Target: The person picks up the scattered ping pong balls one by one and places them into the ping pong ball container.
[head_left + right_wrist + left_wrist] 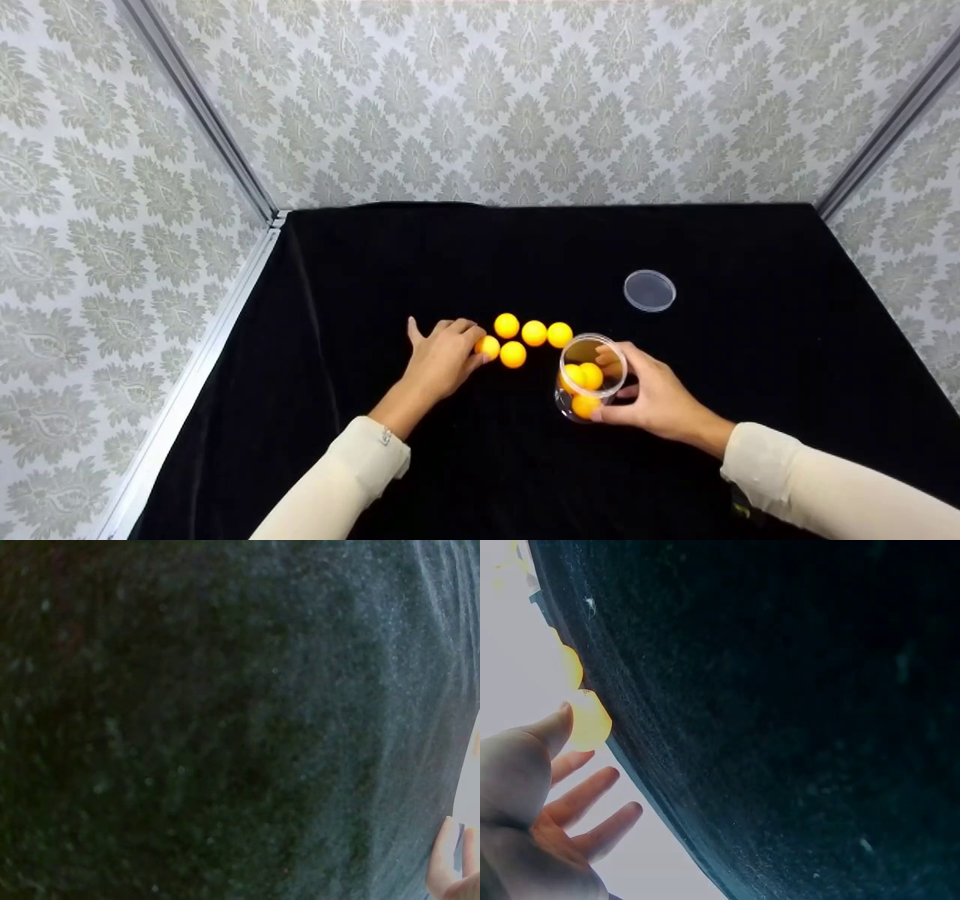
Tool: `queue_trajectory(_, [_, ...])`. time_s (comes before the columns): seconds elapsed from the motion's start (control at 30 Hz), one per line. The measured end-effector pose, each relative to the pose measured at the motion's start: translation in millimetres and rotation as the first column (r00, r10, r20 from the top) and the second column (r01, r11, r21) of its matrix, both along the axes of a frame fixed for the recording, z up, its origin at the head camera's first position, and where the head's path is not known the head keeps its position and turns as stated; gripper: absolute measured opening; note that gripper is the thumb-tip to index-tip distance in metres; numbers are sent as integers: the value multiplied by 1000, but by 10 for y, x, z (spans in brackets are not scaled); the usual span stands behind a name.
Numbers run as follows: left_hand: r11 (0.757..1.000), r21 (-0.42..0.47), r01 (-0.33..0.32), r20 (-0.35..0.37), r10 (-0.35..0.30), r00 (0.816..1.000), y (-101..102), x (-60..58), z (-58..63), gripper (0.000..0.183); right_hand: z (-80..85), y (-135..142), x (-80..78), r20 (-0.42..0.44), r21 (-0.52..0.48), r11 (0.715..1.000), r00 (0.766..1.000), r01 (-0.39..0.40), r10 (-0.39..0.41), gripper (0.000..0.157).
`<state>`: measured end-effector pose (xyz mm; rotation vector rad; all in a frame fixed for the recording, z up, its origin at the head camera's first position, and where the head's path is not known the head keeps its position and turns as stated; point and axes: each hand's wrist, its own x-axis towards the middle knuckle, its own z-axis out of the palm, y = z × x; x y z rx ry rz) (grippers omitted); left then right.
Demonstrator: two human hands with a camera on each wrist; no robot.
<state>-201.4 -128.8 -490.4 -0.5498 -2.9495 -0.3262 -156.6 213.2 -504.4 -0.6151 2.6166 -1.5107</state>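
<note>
Head: the left grip pinches an orange ball at its fingertips; the jar, mouth up, stands to its right past loose balls, held by the right grip. Left wrist: the thumb touches the ball. Right wrist: the hold is unclear.

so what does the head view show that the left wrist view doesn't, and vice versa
Only the head view plainly shows the lid, the patterned wall and the right hand gripping the jar. Only the left wrist view shows the palm side of the left hand and pale specks. Both show that hand touching an orange ball, plus the black cloth.
</note>
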Motion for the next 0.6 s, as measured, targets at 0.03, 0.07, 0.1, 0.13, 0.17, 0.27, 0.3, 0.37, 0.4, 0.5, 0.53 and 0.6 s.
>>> queue_trajectory(0.03, [1000,3,1,-6,-1,1000,-1,-1,3,33,2,1,1,0,2,1000,1000,0,0,84])
queue_trajectory(0.07, [1000,4,1,-8,-1,1000,-1,-3,8,33,5,2,1,0,3,1000,1000,1,-1,84])
queue_trajectory(0.1, [1000,6,-1,-9,1,1000,-2,-6,13,33,7,3,2,1,4,1000,1000,1,-1,85])
queue_trajectory(0.13, [1000,8,-2,-12,2,1000,-4,-7,20,33,9,2,2,2,5,1000,1000,1,-1,85])
queue_trajectory(0.17, [1000,9,-3,-15,3,1000,-6,-8,29,33,11,2,2,3,5,1000,1000,1,-1,85])
queue_trajectory(0.27, [1000,13,-4,-25,5,1000,-7,-2,66,33,11,1,0,7,3,1000,1000,2,-2,85])
queue_trajectory(0.3, [1000,15,-5,-29,5,1000,-6,2,81,34,9,1,0,8,2,1000,1000,1,-1,85])
queue_trajectory(0.37, [1000,17,-3,-37,3,999,0,15,110,34,5,0,-1,10,-1,1000,1000,0,0,85])
queue_trajectory(0.4, [1000,19,-1,-39,2,999,5,21,123,34,2,0,-2,11,-3,1000,1000,0,0,85])
queue_trajectory(0.5, [1000,23,7,-42,-6,999,22,39,154,34,-3,-1,-3,12,-7,1000,1000,2,-2,85])
queue_trajectory(0.53, [1000,24,10,-43,-9,999,28,45,162,34,-3,-1,-3,12,-8,1000,1000,2,-2,85])
queue_trajectory(0.6, [1000,25,15,-47,-14,999,41,56,181,34,-5,-1,-3,11,-8,1000,1000,2,-2,85])
